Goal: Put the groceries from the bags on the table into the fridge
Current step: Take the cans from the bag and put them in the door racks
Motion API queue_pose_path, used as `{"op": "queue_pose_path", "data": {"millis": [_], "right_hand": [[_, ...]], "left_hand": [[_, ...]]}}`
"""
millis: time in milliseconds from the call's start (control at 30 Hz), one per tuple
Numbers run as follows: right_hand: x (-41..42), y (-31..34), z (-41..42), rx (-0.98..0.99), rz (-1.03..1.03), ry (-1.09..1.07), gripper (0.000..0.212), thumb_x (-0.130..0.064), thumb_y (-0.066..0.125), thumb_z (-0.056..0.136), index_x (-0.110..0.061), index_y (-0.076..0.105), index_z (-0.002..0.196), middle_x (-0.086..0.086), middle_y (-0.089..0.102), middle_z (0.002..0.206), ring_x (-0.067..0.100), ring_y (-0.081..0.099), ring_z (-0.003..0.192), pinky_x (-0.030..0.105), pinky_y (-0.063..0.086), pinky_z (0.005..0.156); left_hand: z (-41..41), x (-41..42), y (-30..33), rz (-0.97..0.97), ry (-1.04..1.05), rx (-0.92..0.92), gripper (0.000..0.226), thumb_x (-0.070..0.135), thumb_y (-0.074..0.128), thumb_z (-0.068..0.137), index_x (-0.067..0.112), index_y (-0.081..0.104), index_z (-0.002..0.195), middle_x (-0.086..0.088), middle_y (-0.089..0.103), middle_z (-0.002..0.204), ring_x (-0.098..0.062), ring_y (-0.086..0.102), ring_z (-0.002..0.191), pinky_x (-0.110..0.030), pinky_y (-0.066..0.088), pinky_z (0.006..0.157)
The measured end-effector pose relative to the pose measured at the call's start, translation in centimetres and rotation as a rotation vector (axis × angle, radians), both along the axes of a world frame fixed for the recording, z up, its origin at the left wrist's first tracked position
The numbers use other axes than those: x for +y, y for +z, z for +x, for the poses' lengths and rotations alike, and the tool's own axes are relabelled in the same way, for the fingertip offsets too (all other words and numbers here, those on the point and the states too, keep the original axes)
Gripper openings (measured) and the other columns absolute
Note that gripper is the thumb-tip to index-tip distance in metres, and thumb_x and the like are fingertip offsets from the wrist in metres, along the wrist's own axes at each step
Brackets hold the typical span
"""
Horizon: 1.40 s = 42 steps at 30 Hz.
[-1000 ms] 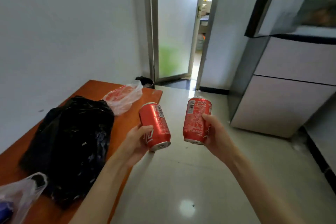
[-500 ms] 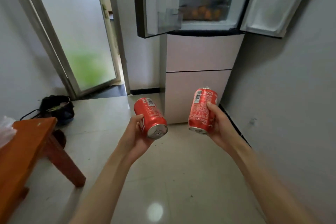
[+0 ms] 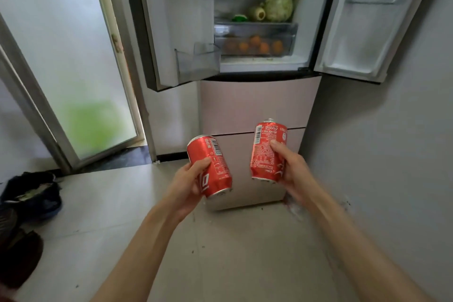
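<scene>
The left hand (image 3: 187, 184) grips a tilted red can (image 3: 209, 167); the right hand (image 3: 293, 170) grips an upright can (image 3: 267, 152). Both are below the fridge (image 3: 257, 103), whose doors stand wide, with bare floor (image 3: 232, 252) between.

Pale tiled floor (image 3: 245, 252) fills the lower frame. The fridge (image 3: 255, 105) stands on it at centre; a dark bag (image 3: 31, 193) lies at lower left.

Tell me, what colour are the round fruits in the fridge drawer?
Orange. The fruits show through the clear drawer in the head view.
</scene>
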State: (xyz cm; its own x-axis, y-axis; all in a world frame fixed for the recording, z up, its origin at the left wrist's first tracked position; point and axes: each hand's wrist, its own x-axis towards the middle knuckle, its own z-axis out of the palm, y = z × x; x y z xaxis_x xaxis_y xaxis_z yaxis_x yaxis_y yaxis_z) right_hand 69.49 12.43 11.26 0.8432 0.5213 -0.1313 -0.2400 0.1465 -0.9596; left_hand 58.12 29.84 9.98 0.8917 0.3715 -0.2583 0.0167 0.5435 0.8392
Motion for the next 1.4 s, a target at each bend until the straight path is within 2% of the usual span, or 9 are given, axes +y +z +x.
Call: {"op": "queue_pose_path", "data": {"millis": [267, 433, 600, 800, 900, 1033, 1167, 1267, 1400], "right_hand": [[9.7, 5.8, 14.5, -0.120, 0.037, 0.057, 0.052, -0.038, 0.063, 0.072, -0.016, 0.052, 0.117, 0.004, 0.067, 0.102, 0.022, 0.064, 0.098, 0.039, 0.050, 0.089], [14.2, 8.8, 21.2, -0.238, 0.040, 0.048, 0.028, -0.037, 0.056, 0.087, -0.021, 0.050, 0.109, -0.002, 0.064, 0.098, 0.014, 0.062, 0.092, 0.028, 0.049, 0.079], [18.4, 11.6, 27.6, -0.268, 0.094, 0.135, 0.040, -0.033, 0.064, 0.082, -0.015, 0.055, 0.115, 0.004, 0.067, 0.105, 0.019, 0.064, 0.099, 0.037, 0.049, 0.093], [23.3, 15.2, 33.9, -0.371, 0.151, 0.242, 0.053, -0.030, 0.069, 0.080, -0.014, 0.048, 0.126, 0.005, 0.063, 0.115, 0.019, 0.061, 0.105, 0.038, 0.049, 0.093], [25.6, 16.1, 36.4, -0.457, 0.139, 0.293, 0.039, -0.022, 0.071, 0.079, -0.020, 0.052, 0.113, -0.002, 0.063, 0.106, 0.011, 0.062, 0.098, 0.027, 0.051, 0.084], [28.1, 16.0, 38.9, -0.584, 0.079, 0.355, 0.038, -0.015, 0.076, 0.075, -0.017, 0.054, 0.106, -0.003, 0.064, 0.100, 0.007, 0.062, 0.091, 0.024, 0.050, 0.080], [29.7, 15.4, 40.0, -0.755, -0.067, 0.414, 0.057, -0.024, 0.081, 0.069, -0.015, 0.050, 0.116, -0.004, 0.060, 0.104, 0.009, 0.058, 0.092, 0.022, 0.045, 0.077], [30.3, 15.2, 40.2, -0.879, -0.090, 0.454, 0.037, -0.020, 0.080, 0.068, -0.033, 0.053, 0.089, -0.014, 0.060, 0.086, -0.002, 0.057, 0.077, 0.015, 0.044, 0.068], [31.1, 14.5, 40.2, -1.035, -0.152, 0.494, 0.058, -0.035, 0.078, 0.056, -0.033, 0.048, 0.106, -0.009, 0.060, 0.103, 0.008, 0.060, 0.091, 0.035, 0.052, 0.085]], "left_hand": [[13.3, 9.0, 6.7, 0.280, 0.096, -0.051, 0.047, 0.011, 0.064, 0.081, 0.010, 0.045, 0.124, -0.013, 0.061, 0.113, -0.028, 0.062, 0.101, -0.045, 0.052, 0.086], [19.4, 12.0, 10.9, 0.318, 0.148, -0.086, 0.062, 0.025, 0.067, 0.076, 0.011, 0.041, 0.131, -0.013, 0.060, 0.120, -0.028, 0.060, 0.108, -0.046, 0.049, 0.092], [24.4, 14.2, 14.3, 0.445, 0.315, -0.084, 0.064, 0.034, 0.065, 0.078, 0.016, 0.040, 0.133, -0.008, 0.059, 0.121, -0.025, 0.061, 0.107, -0.049, 0.047, 0.095], [29.4, 15.6, 17.6, 0.841, 0.722, -0.052, 0.063, 0.026, 0.073, 0.077, 0.017, 0.037, 0.127, 0.006, 0.052, 0.109, -0.007, 0.056, 0.090, -0.022, 0.048, 0.073], [31.7, 16.5, 18.1, 0.961, 0.822, 0.012, 0.070, 0.025, 0.078, 0.072, 0.017, 0.036, 0.128, 0.003, 0.052, 0.112, -0.013, 0.056, 0.098, -0.031, 0.048, 0.087], [33.9, 17.2, 17.9, 1.067, 0.877, 0.189, 0.070, 0.026, 0.079, 0.070, 0.013, 0.037, 0.126, 0.002, 0.054, 0.106, -0.015, 0.056, 0.094, -0.027, 0.045, 0.082], [35.4, 18.3, 17.6, 1.114, 0.911, 0.369, 0.067, 0.033, 0.079, 0.063, 0.008, 0.045, 0.114, 0.001, 0.055, 0.102, -0.017, 0.057, 0.092, -0.033, 0.050, 0.082], [36.2, 19.6, 16.8, 1.163, 0.921, 0.476, 0.075, 0.051, 0.069, 0.041, 0.006, 0.058, 0.100, -0.008, 0.062, 0.098, -0.022, 0.065, 0.090, -0.042, 0.056, 0.077], [36.8, 21.0, 15.1, 1.183, 0.891, 0.594, 0.073, 0.051, 0.065, 0.034, 0.009, 0.060, 0.094, -0.012, 0.064, 0.091, -0.023, 0.067, 0.085, -0.043, 0.057, 0.073]]}}
